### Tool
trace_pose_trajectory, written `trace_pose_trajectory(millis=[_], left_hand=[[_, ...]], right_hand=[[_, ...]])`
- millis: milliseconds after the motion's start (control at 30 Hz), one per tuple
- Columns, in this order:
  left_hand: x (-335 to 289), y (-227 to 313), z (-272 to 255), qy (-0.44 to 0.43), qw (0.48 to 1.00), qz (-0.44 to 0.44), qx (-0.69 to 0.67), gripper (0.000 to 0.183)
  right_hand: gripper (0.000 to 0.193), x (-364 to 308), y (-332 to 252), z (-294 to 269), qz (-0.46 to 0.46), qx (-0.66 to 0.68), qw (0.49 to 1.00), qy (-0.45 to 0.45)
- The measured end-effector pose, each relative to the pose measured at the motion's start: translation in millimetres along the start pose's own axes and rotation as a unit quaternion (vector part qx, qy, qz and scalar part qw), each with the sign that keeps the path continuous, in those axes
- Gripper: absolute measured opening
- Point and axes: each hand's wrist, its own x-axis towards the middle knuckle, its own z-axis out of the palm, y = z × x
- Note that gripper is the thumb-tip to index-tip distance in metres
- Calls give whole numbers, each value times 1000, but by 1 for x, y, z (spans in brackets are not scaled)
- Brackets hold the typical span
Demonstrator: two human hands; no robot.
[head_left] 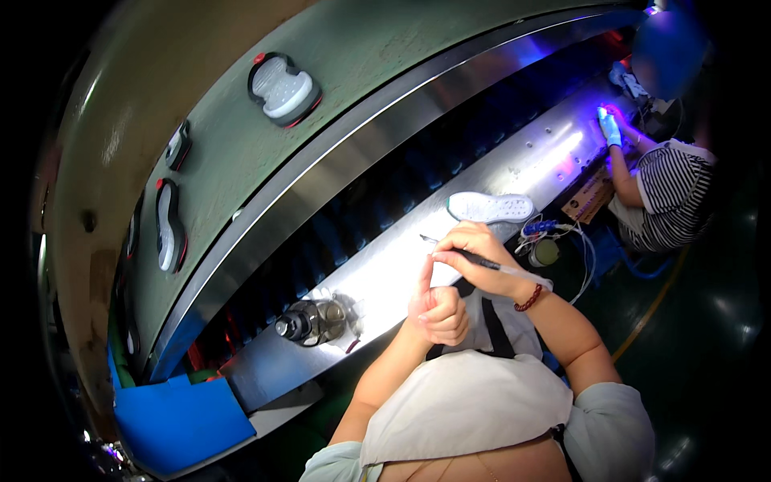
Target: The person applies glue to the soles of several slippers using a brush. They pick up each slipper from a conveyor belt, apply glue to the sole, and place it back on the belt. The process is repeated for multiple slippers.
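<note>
We see a thin dark pen-like tool held in our right hand, its fingers curled shut round the shaft; the tool's long axis runs nearly level, tip pointing left and slightly up, the pale rear end lying over the wrist. A dark red bead bracelet circles that wrist. Our left hand sits just below and left of the tool, curled into a loose fist with the forefinger raised to touch the right hand; its fingers hold nothing we can make out. Both forearms rise from the lower edge, bent at the elbow.

Just above the tool lies a white shoe sole, flat, ridged, its length running left to right, on the shiny brushed-metal desk. Left of the tool stands a clear faceted glass jar with a dark cap. Well above and left of the tool, the curved green conveyor carries a white and red sole. Far right of the tool, a person in a striped shirt works under blue light
</note>
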Motion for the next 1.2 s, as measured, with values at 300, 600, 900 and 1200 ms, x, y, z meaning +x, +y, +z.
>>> trace_pose_trajectory(millis=[300, 600, 900, 1200], left_hand=[[-9, 5, -17, 119, 992, -42, -18, 71], [15, 25, -48, 263, 956, -123, -51, 66], [147, 121, -15, 422, 726, 30, 542, 41], [387, 262, -114, 363, 365, 93, 852, 26]], right_hand=[[7, -15, 13, -8, 15, -13, 999, 27], [7, -30, 30, -40, 61, -172, 977, 110], [20, -7, 73, -118, 182, 50, 963, 192], [12, -21, 121, -166, 242, 271, 912, 190]])
